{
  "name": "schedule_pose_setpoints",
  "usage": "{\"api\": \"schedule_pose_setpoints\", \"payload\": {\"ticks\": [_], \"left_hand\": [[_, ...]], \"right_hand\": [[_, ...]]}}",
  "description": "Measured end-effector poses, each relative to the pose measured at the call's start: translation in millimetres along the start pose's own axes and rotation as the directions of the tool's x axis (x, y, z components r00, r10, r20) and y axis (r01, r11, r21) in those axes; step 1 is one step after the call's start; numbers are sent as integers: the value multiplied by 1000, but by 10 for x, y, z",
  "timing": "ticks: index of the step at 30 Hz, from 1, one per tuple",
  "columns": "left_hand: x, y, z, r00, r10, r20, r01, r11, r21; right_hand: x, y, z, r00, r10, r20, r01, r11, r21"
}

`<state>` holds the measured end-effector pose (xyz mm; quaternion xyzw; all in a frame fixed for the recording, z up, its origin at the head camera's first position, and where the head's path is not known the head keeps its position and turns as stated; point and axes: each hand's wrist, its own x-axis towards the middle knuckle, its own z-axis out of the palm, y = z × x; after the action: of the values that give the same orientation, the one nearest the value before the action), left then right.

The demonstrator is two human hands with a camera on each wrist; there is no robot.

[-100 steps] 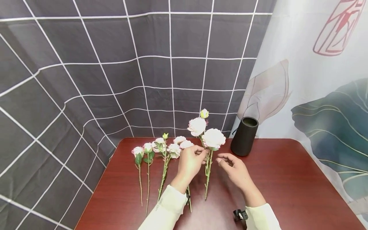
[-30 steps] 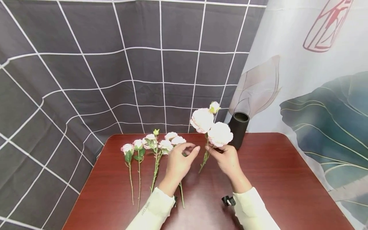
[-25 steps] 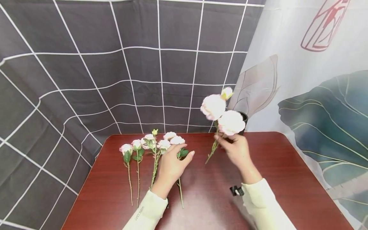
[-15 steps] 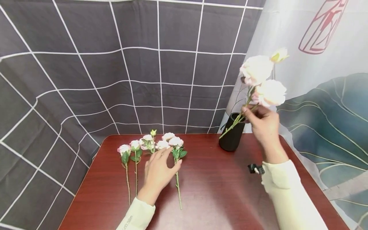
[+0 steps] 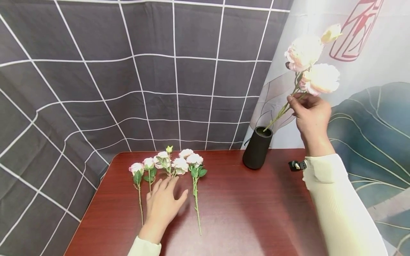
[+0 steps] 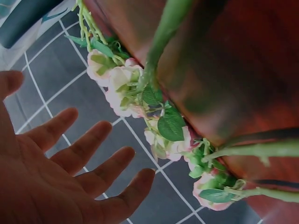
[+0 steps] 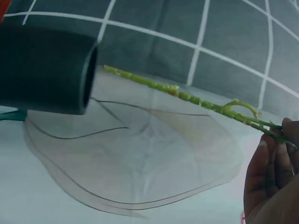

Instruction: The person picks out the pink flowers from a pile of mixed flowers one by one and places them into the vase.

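Between thumb and fingers, my right hand (image 5: pixel 313 119) pinches an artificial flower (image 5: pixel 320 79) with two large pale pink blooms and a bud. Its stem (image 7: pixel 187 96) slants down toward the dark vase (image 5: pixel 257 151), which stands upright at the table's back edge. In the right wrist view the stem's tip is just outside the mouth of the vase (image 7: pixel 46 70). My left hand (image 5: pixel 163 206) holds nothing, its fingers spread above the stems of the flowers lying on the table. It hides part of some stems. Nearest its thumb lies a pale pink flower (image 5: pixel 194 159) with green leaves.
Further pink flowers lie in a row at the left, including a rose (image 5: pixel 136 169) at the outer end. The red-brown table (image 5: pixel 234 213) backs onto a grey gridded cloth (image 5: pixel 153 74). A printed white curtain (image 5: pixel 368 117) hangs behind the right arm.
My left hand has released the flower and moved left over the others. The right hand has taken it, carried it up and right, and brought its stem end to the vase mouth.
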<state>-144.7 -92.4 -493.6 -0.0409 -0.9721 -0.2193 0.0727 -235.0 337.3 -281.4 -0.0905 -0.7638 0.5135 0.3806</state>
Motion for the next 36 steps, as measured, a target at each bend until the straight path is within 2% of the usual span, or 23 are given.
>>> {"api": "schedule_pose_setpoints", "payload": {"ticks": [6,14,17,21,23,28,32,36], "left_hand": [[-125,-70,4,1000,-13,25,12,1000,24],[-179,-142,52,998,-32,60,30,999,23],[-187,-142,62,998,-30,57,29,999,19],[-201,-120,62,999,-13,50,12,1000,15],[-204,-105,61,999,-6,50,5,1000,11],[-195,-87,57,999,1,39,-1,1000,4],[-173,-79,29,1000,13,26,-13,1000,1],[-151,-60,-4,1000,17,12,-17,1000,-10]], "right_hand": [[-2,318,120,999,40,37,-37,995,-94],[-136,699,235,991,90,100,-75,986,-148],[-184,812,286,989,83,124,-53,972,-229],[-241,926,341,984,67,165,-3,931,-364],[-263,965,358,980,62,191,18,919,-394],[-255,1040,372,971,82,227,15,918,-397],[-212,1054,368,971,94,218,-3,922,-387],[-180,1052,372,968,133,213,-59,946,-320]]}}
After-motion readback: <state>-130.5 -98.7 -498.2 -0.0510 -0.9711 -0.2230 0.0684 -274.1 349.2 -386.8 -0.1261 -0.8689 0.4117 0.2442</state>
